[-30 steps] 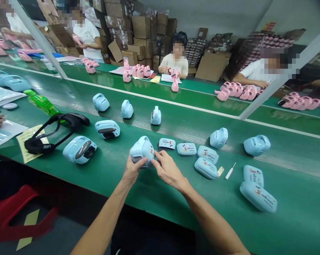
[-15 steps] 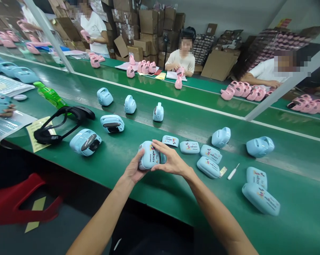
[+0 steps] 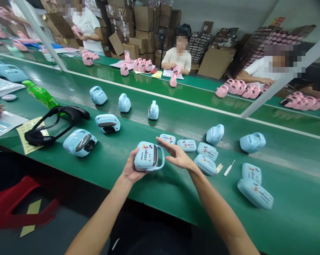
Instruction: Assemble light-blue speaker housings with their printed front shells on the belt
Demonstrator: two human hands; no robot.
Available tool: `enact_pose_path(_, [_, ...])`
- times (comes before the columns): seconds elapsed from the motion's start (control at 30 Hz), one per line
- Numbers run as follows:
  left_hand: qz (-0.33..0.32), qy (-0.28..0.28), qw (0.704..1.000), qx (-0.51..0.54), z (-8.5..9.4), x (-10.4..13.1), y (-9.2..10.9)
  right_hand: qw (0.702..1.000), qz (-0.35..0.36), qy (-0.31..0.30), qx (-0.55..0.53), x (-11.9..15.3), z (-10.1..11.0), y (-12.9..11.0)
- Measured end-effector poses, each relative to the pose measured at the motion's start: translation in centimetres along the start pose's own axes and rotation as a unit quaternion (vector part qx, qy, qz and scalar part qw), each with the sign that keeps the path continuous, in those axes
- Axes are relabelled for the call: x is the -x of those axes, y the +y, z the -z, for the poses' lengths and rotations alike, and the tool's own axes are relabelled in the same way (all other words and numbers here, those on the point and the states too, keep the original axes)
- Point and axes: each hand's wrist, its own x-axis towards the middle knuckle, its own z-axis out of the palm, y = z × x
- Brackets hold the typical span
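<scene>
My left hand (image 3: 130, 169) grips a small light blue handled device (image 3: 144, 156) by its left side and underside. Its upper face carries a cartoon mouse and the word "MICKEY", and a dark panel shows along its right edge. The loop handle points right, toward my right hand (image 3: 178, 155). That hand is open, fingers stretched out and thumb apart, with a gap between it and the handle. Just beyond it lie several loose printed blue covers (image 3: 186, 145). A white pen-like tool (image 3: 229, 168) rests on the green table (image 3: 173, 198) farther right.
More blue handled devices (image 3: 80, 142) stand left and behind. At left are a black head strap (image 3: 57, 122), a green bottle (image 3: 40, 94) and a yellow sheet (image 3: 26, 136). Co-workers sit and stand across the table near pink devices (image 3: 141, 66). A red stool (image 3: 19, 202) is lower left.
My right hand has let go of the blue device and opened, moving a little to the right. The device, still in my left hand, now shows its printed face and handle fully.
</scene>
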Motion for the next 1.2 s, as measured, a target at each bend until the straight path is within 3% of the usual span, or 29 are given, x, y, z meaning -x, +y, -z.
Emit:
enact_pose_path(0.17, [-0.017,0.028,0.999,-0.036,-1.0,0.3,-0.1,0.996,0.019,0.009,0.091,0.1,-1.1,-0.3])
enact_pose_path(0.4, [-0.099,0.042,0.993,-0.049,-2.1,0.3,-0.9,0.991,0.029,0.004,0.134,-0.5,-3.3,0.1])
enact_pose_path(0.7, [-0.126,0.067,0.984,-0.106,-2.2,0.8,-0.9,0.987,0.046,0.019,0.155,-0.4,-2.8,0.2])
enact_pose_path(1.2, [-0.168,0.053,0.971,-0.16,-1.7,2.2,-1.3,0.961,0.1,-0.026,0.257,0.7,-2.4,-1.2])
